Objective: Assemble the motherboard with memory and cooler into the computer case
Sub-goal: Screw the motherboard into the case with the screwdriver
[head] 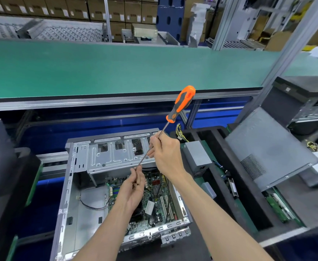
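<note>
An open grey computer case (75,194) lies below me with a green motherboard (154,200) inside it. Above the case I hold a long screwdriver with an orange and grey handle (181,103), handle up and away from me. My right hand (165,154) grips the metal shaft near its middle. My left hand (135,185) pinches the shaft's tip, and a small dark screw shows against its fingers. My left forearm hides part of the board, including the cooler area.
A grey power supply (197,155) lies in the black tray (229,178) to the right, with a case side panel (263,147) leaning beyond it. A green conveyor belt (116,68) runs across behind. Dark cases stand at the far left (1,176).
</note>
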`<state>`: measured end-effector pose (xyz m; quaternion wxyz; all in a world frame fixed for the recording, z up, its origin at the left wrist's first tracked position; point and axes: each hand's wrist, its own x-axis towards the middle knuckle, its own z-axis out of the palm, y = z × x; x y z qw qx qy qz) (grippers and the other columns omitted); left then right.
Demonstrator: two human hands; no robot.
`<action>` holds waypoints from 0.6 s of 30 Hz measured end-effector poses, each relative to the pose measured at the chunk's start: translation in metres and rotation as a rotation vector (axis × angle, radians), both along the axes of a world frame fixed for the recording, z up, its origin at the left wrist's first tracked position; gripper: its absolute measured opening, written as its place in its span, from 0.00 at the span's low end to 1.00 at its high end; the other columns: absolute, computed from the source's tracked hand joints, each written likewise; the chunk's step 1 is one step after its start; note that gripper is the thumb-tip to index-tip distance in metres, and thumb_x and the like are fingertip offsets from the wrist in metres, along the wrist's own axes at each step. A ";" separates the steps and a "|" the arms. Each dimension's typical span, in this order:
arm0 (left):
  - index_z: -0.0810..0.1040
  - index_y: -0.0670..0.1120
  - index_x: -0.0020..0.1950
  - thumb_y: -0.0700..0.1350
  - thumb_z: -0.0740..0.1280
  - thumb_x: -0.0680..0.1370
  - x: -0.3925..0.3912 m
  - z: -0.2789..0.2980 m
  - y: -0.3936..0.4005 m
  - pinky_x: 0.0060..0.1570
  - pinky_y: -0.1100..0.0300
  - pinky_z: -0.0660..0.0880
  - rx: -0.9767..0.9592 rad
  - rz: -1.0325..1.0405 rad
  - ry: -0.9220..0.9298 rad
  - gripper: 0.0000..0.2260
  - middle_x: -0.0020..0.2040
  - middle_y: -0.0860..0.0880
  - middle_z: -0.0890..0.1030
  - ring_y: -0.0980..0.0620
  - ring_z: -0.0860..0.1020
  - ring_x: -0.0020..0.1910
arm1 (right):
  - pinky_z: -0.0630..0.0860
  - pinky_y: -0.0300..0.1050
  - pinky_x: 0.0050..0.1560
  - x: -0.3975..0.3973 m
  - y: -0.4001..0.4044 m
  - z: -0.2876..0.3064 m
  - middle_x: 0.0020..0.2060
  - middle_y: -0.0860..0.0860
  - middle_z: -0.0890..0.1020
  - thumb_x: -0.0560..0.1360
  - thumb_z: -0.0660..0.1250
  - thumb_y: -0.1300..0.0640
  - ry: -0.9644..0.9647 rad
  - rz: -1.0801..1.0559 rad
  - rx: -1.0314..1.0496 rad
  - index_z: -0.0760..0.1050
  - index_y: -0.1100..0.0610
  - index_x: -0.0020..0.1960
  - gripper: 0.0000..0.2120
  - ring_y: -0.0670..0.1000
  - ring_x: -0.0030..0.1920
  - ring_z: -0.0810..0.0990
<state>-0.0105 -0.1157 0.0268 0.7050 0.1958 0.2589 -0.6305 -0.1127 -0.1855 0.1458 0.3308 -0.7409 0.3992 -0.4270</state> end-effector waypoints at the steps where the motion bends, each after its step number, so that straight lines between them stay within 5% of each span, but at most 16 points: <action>1: 0.79 0.35 0.56 0.41 0.67 0.78 0.000 -0.001 -0.001 0.40 0.61 0.83 0.005 0.003 -0.015 0.11 0.50 0.40 0.84 0.54 0.83 0.44 | 0.81 0.54 0.33 0.000 0.000 0.000 0.31 0.55 0.79 0.83 0.58 0.61 0.000 0.001 0.004 0.75 0.62 0.42 0.13 0.48 0.30 0.82; 8: 0.79 0.37 0.57 0.41 0.71 0.71 0.001 -0.001 0.000 0.39 0.62 0.82 0.009 0.004 -0.060 0.17 0.48 0.41 0.85 0.54 0.84 0.44 | 0.81 0.53 0.34 0.002 0.004 0.000 0.31 0.56 0.79 0.83 0.58 0.63 -0.006 -0.003 0.007 0.74 0.64 0.41 0.13 0.51 0.30 0.82; 14: 0.79 0.37 0.56 0.40 0.67 0.78 0.000 -0.001 0.001 0.38 0.62 0.82 -0.008 0.005 -0.029 0.10 0.47 0.41 0.85 0.53 0.84 0.41 | 0.82 0.52 0.33 0.003 0.004 0.000 0.32 0.54 0.80 0.83 0.59 0.62 -0.042 -0.028 0.020 0.76 0.63 0.43 0.12 0.48 0.29 0.82; 18: 0.78 0.37 0.60 0.40 0.69 0.72 0.000 0.002 0.003 0.39 0.62 0.82 -0.045 0.030 -0.002 0.17 0.47 0.42 0.85 0.54 0.84 0.41 | 0.82 0.55 0.33 0.005 0.006 -0.004 0.30 0.52 0.81 0.82 0.63 0.58 -0.075 -0.042 0.060 0.76 0.62 0.42 0.12 0.47 0.29 0.84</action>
